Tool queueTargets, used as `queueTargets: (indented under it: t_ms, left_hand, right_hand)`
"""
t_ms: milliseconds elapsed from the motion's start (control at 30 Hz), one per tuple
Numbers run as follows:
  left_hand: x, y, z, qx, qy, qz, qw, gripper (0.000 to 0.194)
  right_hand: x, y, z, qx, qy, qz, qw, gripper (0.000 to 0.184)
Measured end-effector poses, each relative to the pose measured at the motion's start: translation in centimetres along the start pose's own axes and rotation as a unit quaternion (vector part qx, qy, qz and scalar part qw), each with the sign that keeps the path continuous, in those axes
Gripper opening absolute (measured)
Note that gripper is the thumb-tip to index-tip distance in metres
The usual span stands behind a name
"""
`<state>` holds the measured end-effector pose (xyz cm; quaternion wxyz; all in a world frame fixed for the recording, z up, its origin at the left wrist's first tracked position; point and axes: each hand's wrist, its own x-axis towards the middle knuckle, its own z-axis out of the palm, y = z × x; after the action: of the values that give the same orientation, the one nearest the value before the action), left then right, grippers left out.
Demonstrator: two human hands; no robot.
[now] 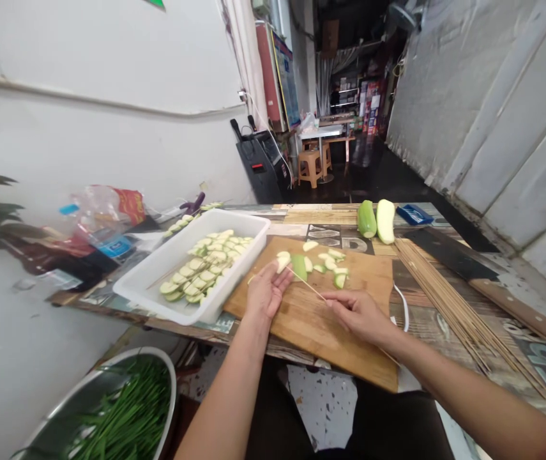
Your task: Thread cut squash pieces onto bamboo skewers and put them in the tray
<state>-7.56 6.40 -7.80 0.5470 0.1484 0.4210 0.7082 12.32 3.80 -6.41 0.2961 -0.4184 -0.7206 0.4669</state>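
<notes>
One skewer (308, 284); middle behind right hand (359, 317)

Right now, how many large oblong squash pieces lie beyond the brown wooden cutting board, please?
2: a green-skinned piece at left, a pale-faced piece beside it.

white wall (85, 147) – dark shiny floor (378, 172) – orange stools (310, 166) by small table (321, 132)

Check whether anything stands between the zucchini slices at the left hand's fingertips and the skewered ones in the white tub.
Yes: the raised right-side wall of the white tub stands between the zucchini slices at the left hand and the skewered slices; nothing else visible does.
</notes>
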Motion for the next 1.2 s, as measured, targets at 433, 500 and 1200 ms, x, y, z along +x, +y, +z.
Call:
queueTargets:
  t_ms: [433,500,1200]
  left_hand:
    - [0.23,-0.12,0.08,-0.002,0.01,-0.005,1.0,0.012]
    - [0.25,-0.13,0.09,-0.003,0.009,-0.007,1.0,0.012]
    - [-0.51,-0.03,0.58,-0.003,0.011,-0.01,1.0,0.006]
  right_hand:
    - [0.2,0.16,-0.05,-0.044,-0.008,-0.031,0.999,0.032]
    - [0.21,0.09,-0.04,-0.047,-0.008,-0.034,0.998,0.031]
    - [0.4,0.36,0.11,-0.057,0.007,-0.047,0.997,0.032]
